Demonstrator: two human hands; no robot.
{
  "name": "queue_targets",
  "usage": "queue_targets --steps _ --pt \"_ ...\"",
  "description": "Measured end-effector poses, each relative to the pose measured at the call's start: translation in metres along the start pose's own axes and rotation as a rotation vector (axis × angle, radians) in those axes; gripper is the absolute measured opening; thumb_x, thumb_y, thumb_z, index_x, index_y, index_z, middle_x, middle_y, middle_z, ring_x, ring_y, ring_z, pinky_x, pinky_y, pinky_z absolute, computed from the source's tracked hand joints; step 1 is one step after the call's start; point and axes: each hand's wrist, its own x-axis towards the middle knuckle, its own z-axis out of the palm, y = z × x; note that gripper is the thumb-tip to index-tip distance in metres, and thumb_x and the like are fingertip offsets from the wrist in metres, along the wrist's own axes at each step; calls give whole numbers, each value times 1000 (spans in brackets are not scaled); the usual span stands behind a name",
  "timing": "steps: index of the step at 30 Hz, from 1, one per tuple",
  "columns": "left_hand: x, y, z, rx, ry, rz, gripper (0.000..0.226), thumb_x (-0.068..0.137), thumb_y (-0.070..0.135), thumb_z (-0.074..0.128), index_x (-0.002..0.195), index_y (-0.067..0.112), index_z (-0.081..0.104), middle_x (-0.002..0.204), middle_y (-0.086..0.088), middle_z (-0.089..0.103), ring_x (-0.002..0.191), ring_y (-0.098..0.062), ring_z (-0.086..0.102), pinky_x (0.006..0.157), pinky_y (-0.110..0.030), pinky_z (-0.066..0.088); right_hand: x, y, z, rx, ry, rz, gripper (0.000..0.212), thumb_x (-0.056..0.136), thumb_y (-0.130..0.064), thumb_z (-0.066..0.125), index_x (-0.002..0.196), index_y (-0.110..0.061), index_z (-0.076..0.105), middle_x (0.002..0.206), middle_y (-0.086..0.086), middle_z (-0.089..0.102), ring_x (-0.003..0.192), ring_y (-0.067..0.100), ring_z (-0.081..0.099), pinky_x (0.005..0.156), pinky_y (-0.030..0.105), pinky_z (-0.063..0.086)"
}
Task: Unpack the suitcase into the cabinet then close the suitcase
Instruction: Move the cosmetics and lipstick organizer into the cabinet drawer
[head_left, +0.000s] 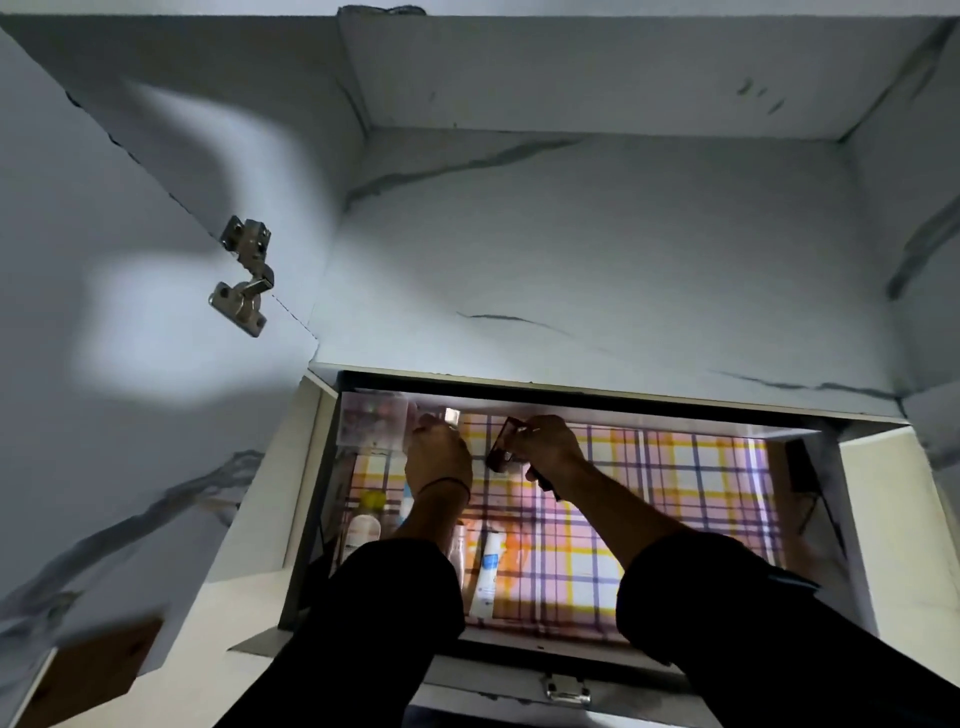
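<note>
Marble-veined white cabinet (571, 249) surrounds the plaid-lined drawer (675, 493) where I judge I'm mid-unpacking, fingers of my right hand (553, 449) clasping a small dark container (500, 448) over the liner, my left hand (439, 460) by a clear plastic box (371, 421) with its grip unclear; next I'd set the container down.

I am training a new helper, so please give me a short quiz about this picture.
1. True or false: the right hand holds a dark item.
2. Which pattern covers the compartment floor? A) plain white B) plaid C) dots
3. Fill in: the yellow-capped bottle lies to the ____ of the left forearm.
Key: 1 true; 2 B; 3 left.
</note>
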Motion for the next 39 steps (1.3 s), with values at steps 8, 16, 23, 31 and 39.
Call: queue_targets --steps 8,16,23,31,39 --pt "-12 -13 -11 -68 -4 106 30 99 23 50 115 -2 56 111 -20 65 101 -34 64 81 -37 49 16 21 24 -247 203 -28 43 78 -60 67 84 -17 69 82 5 73 75 28 71 66 42 61" --pt "-19 -60 -25 -341 -107 36 17 87 15 66 101 7 66 91 -13 73 76 -30 71 74 -40 59 7 8 70 -69 180 -142 18 89 -34 71 87 -17 72 81 3 74 74 24 71 61 39 59" --pt "-18 -74 -39 -444 -178 13 4 86 12 66 87 9 63 75 -11 70 55 -26 68 64 -39 59 5 -3 91 -47 136 -191 8 89 -30 71 85 -23 69 80 1 73 68 19 68 57 33 53" --pt "-11 -77 -35 -484 -292 17 10 80 13 70 88 7 68 82 -14 72 68 -36 70 69 -52 59 4 7 81 -11 176 -194 7 93 -27 68 86 -25 66 86 3 70 71 21 67 54 35 56" --pt "-9 -76 -41 -590 -312 16 3 87 5 66 86 3 64 76 -19 70 49 -27 62 59 -47 60 6 2 82 29 84 -284 20 98 -15 58 116 -20 67 86 0 69 56 13 61 40 24 44"
